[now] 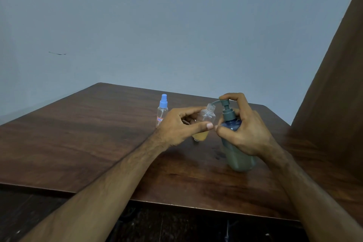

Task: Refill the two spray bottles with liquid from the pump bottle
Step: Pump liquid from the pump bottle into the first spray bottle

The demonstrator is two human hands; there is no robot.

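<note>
Left hand (180,125) wrapped around an uncapped clear spray bottle (205,122), tilted with its open neck toward the right, yellowish liquid pooled at its lower end. Bottle lifted off the dark wooden table (78,133), near the middle. Right hand (243,129) clasped around the blue pump bottle (239,155), standing upright on the table just right of the held bottle; index finger laid on top of the grey pump head (225,102). Pump spout pointed left, its tip right at the open neck; contact impossible to tell. Second spray bottle (162,112), clear with a light blue cap on, stood upright farther back and to the left, apart from both hands, apparently empty.
</note>
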